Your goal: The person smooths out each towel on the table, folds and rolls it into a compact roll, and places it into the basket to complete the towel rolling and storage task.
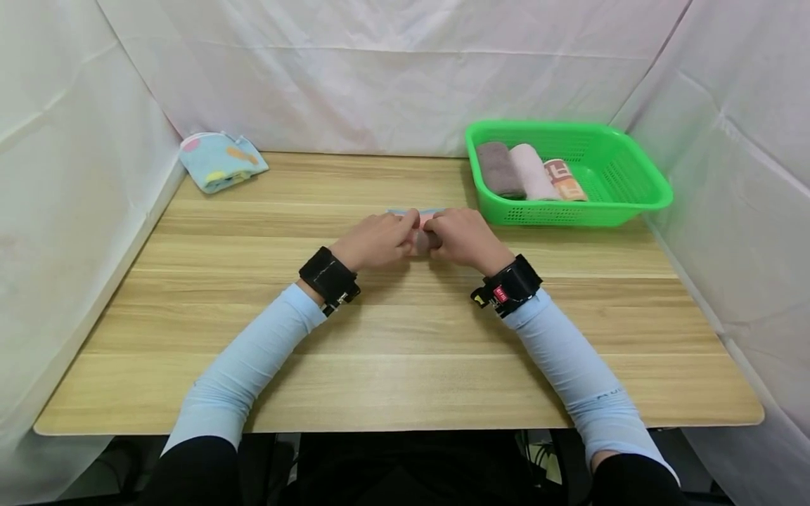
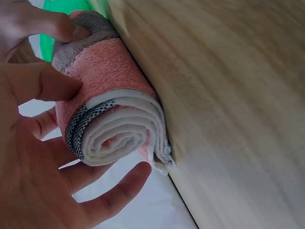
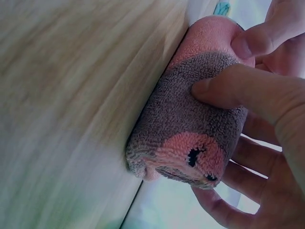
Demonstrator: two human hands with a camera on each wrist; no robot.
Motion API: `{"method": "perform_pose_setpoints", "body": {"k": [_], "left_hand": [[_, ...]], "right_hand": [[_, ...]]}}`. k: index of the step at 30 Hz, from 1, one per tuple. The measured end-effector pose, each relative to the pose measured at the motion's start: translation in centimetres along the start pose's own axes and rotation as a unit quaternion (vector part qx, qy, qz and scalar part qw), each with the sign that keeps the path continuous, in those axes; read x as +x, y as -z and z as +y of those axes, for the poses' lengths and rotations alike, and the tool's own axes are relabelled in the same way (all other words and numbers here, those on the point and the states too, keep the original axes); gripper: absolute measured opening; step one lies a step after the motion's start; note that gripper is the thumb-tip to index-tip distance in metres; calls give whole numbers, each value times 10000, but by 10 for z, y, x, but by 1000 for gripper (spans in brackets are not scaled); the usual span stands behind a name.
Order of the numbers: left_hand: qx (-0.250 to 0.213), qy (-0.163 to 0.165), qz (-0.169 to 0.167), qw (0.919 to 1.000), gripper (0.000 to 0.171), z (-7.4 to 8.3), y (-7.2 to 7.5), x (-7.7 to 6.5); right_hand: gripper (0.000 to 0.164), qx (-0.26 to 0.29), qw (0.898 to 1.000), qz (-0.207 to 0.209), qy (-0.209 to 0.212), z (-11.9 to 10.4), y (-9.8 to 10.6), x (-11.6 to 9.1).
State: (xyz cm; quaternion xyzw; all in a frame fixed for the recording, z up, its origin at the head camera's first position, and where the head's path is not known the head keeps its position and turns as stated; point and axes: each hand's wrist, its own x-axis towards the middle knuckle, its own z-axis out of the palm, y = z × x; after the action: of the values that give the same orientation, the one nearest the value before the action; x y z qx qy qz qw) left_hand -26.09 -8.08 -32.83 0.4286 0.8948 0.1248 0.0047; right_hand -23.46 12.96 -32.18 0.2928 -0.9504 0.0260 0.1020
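Observation:
A pink and grey rolled towel [image 1: 422, 242] lies on the wooden table, mostly covered by the hands in the head view. My left hand [image 1: 381, 239] grips one end, its thumb on the pink part and the other fingers around the far side. The left wrist view shows that end of the towel [image 2: 112, 67] as a white spiral with a black-and-white checked edge. At the other end, my right hand [image 1: 467, 239] holds the roll. In the right wrist view its thumb presses on the grey part of the towel [image 3: 186, 109], near a pink patch with dark marks.
A green basket [image 1: 569, 216] stands at the back right with a grey rolled towel [image 1: 498, 170], a pale pink one [image 1: 531, 172] and a brown-orange patterned one [image 1: 565, 180]. At the back left lies a folded light blue towel [image 1: 223, 161]. White cloth walls surround the table [image 1: 405, 372].

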Motion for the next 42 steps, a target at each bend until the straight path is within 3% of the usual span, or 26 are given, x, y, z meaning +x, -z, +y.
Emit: {"method": "perform_pose_setpoints", "body": {"k": [5,12,19,22,25,28,31,36,42], "left_hand": [[259,-107,193,9994,21,0,5,-2],[804,-359,596,9943,45,1,6,0],[1224,-373,556,9902,38,0,2,1],[1112,-344,501,9919,26,-1,2,2],[880,-201,341,9953,16,-2,1,4],[560,24,118,9984,18,-3,0,5],[357,178,-60,9992,25,-4,-2,6],[584,39,-16,9983,40,-1,1,3],[1024,-116,282,9943,51,3,0,0]], "right_hand": [[20,185,9998,-93,-48,4,-2,1],[49,965,9941,-350,-356,11,1,0],[30,1873,9792,-691,-360,16,2,1],[31,1736,9818,-655,-415,16,4,1],[44,1316,9891,-481,-443,13,5,-1],[56,804,9959,-261,-337,11,5,-2],[50,510,9983,-183,-202,10,1,-2],[33,712,9963,-409,-252,13,-1,-2],[36,1338,9876,-789,-218,21,0,0]]}}
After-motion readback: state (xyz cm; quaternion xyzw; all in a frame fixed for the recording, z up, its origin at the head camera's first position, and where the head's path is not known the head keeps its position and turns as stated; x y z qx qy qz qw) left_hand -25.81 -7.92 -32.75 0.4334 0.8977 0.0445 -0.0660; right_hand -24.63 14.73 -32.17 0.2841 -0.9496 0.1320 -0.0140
